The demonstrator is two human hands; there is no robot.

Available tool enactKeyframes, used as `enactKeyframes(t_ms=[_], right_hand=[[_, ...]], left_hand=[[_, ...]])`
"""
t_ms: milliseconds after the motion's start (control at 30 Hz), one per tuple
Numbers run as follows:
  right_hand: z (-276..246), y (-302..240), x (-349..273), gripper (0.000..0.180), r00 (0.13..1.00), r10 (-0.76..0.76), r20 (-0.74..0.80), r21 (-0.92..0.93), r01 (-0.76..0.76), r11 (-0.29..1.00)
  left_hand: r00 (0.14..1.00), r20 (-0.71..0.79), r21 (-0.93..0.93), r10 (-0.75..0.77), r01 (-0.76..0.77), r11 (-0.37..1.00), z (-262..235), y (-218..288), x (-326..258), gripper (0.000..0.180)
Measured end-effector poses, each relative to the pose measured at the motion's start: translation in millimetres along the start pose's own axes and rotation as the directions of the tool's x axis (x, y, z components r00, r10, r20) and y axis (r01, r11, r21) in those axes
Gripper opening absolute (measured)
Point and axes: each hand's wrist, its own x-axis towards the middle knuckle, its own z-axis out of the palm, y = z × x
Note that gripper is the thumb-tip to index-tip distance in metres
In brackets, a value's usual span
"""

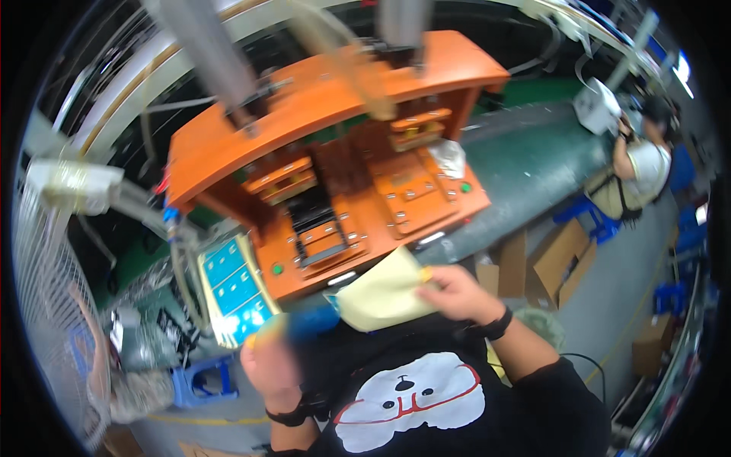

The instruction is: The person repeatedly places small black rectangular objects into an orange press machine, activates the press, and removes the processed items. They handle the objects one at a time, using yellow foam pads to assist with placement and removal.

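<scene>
My right hand [461, 295] is closed on the edge of a pale yellow sheet [388, 293], thumb and fingers pinching its right side. The sheet is bent and is held in front of the orange machine. Something yellow covers a fingertip of this hand. My left hand [274, 365], smeared by motion, is to the left and closer to me. From its fingers a blurred blue piece [312, 323], like a film or label, reaches toward the sheet's left edge. Whether the two still touch I cannot tell. Both wrists wear dark bands.
An orange two-station press [335, 84] with metal cylinders stands ahead. Sheets with blue labels [234, 288] lie at its left front corner. White crumpled material [449, 158] sits on its right side. Cardboard boxes [560, 259] stand right; a seated person [643, 160] works at far right.
</scene>
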Motion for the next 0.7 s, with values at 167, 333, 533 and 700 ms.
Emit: enactKeyframes(t_ms=[167, 333, 533, 700], right_hand=[[-102, 154, -168, 0.028, 0.629, 0.393, -0.67, 0.347, -0.202, 0.916], [-104, 356, -463, 0.028, 0.022, 0.416, -0.909, 0.284, -0.696, 0.659], [-106, 352, -436, 0.046, -0.219, 0.254, -0.942, 0.328, -0.765, 0.555], [-98, 184, -126, 0.025, 0.585, 0.039, -0.81, -0.094, -0.194, 0.976]], left_hand=[[0.98, 0.099, -0.077, -0.174, 0.182, 0.98, 19, -12, 4, 0.024], [0.924, 0.219, -0.027, -0.313, 0.327, 0.945, 30, -41, 6, 0.02], [0.919, 0.186, 0.28, -0.348, 0.29, 0.915, 54, -42, 3, 0.019], [0.954, 0.206, 0.462, -0.22, 0.103, 0.881, 52, -43, 6, 0.017]])
